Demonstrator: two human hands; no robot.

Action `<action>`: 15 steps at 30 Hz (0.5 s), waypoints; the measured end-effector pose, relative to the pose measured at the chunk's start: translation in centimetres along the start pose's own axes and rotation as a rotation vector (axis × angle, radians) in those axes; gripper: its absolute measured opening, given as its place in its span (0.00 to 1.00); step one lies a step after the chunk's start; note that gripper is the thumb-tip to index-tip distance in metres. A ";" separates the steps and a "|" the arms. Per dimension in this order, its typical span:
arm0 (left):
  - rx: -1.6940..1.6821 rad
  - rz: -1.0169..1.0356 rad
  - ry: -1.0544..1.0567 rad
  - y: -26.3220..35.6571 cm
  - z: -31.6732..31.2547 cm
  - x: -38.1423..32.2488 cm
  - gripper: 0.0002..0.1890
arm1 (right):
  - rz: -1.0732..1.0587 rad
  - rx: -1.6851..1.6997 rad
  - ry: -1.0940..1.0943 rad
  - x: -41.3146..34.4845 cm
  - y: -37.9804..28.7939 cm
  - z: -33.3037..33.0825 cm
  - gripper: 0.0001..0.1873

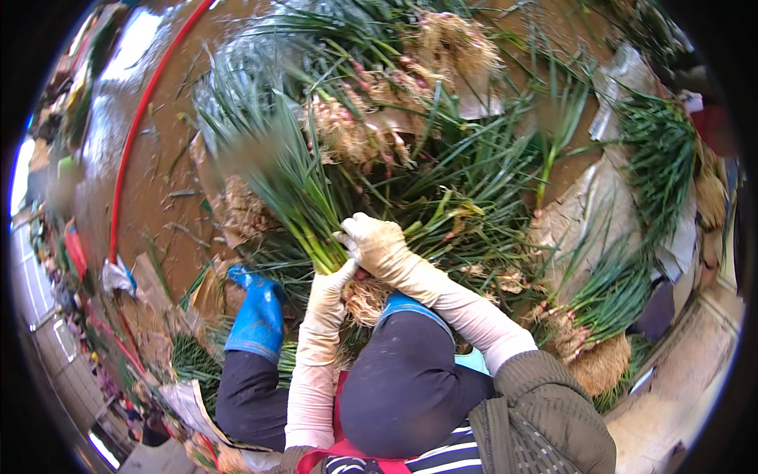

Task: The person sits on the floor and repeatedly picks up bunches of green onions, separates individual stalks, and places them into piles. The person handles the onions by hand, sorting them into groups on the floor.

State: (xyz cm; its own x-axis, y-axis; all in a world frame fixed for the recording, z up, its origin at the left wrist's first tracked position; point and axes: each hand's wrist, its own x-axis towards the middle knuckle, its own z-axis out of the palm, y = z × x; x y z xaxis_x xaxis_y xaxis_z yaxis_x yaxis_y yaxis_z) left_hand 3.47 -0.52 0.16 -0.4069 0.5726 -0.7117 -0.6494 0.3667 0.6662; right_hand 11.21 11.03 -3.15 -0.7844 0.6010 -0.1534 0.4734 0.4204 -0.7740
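Observation:
A bunch of spring onions (302, 207) with long green leaves stands out from between my gloved hands, its leaves pointing to the upper left. Around the lower stems my left hand (334, 287) is closed. The fingers of my right hand (373, 240) are bent at the stems just above; whether they grip the bunch or only touch it I cannot tell. Pale roots (366, 301) of the bunch show between my wrists, above my knee. Beyond my hands lies a heap of loose spring onions (474, 178) with reddish bulbs and fibrous roots.
A red hose (133, 127) runs over the wet brown floor at the left. More onion bunches (616, 296) lie at the right by pale sheeting (583, 219). My blue rubber boot (254, 317) stands left of my hands. Cardboard pieces (151, 296) lie farther left.

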 end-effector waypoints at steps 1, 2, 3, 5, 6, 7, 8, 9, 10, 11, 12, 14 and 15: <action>0.043 0.033 -0.009 -0.1 -0.3 -0.2 0.20 | -0.058 -0.046 -0.040 0.0 0.4 0.2 0.13; 0.004 -0.035 -0.019 0.1 -0.6 -0.3 0.20 | -0.084 -0.040 -0.030 -0.1 0.9 0.5 0.12; 0.001 -0.047 -0.007 0.2 -0.7 -0.5 0.16 | -0.146 -0.017 -0.015 -0.2 1.4 0.9 0.12; -0.016 -0.071 -0.135 1.0 -1.0 -0.6 0.11 | 0.212 0.707 -0.016 -0.2 2.3 2.0 0.15; -0.047 -0.039 -0.185 1.3 -0.9 -0.5 0.10 | 0.404 0.839 -0.139 -0.3 2.4 2.8 0.16; -0.070 -0.142 -0.184 1.8 -0.8 -0.5 0.10 | 0.508 0.986 -0.189 -0.3 2.7 3.3 0.18; -0.026 -0.122 -0.156 2.2 -0.7 -0.6 0.10 | 0.541 0.835 -0.182 0.0 2.8 3.9 0.19; -0.016 -0.083 -0.161 2.6 -0.4 -0.9 0.10 | 0.344 0.510 -0.081 0.0 3.2 4.0 0.17; 0.047 -0.111 -0.161 3.4 -0.4 -1.1 0.10 | 0.216 0.212 0.013 0.6 3.7 4.0 0.17; 0.075 -0.143 -0.171 4.3 -0.5 -1.6 0.10 | 0.082 -0.066 0.048 0.4 4.1 3.6 0.16; 0.062 -0.110 -0.189 5.2 -0.7 -2.4 0.10 | 0.194 -0.194 0.095 1.3 5.3 2.7 0.16; 0.091 -0.061 -0.210 7.5 -1.3 -4.1 0.12 | 0.229 -0.337 0.180 1.9 7.3 0.2 0.15; 0.181 -0.044 -0.167 8.8 -1.9 -4.9 0.10 | 0.269 -0.402 0.192 2.2 8.1 -1.1 0.14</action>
State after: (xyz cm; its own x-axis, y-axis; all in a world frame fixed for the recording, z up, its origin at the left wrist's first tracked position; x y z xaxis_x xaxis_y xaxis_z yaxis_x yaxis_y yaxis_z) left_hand -1.47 -1.43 9.07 -0.2586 0.6611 -0.7043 -0.5326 0.5107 0.6749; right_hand 13.76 16.55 -9.06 -0.5437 0.8219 -0.1698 0.7946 0.4390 -0.4194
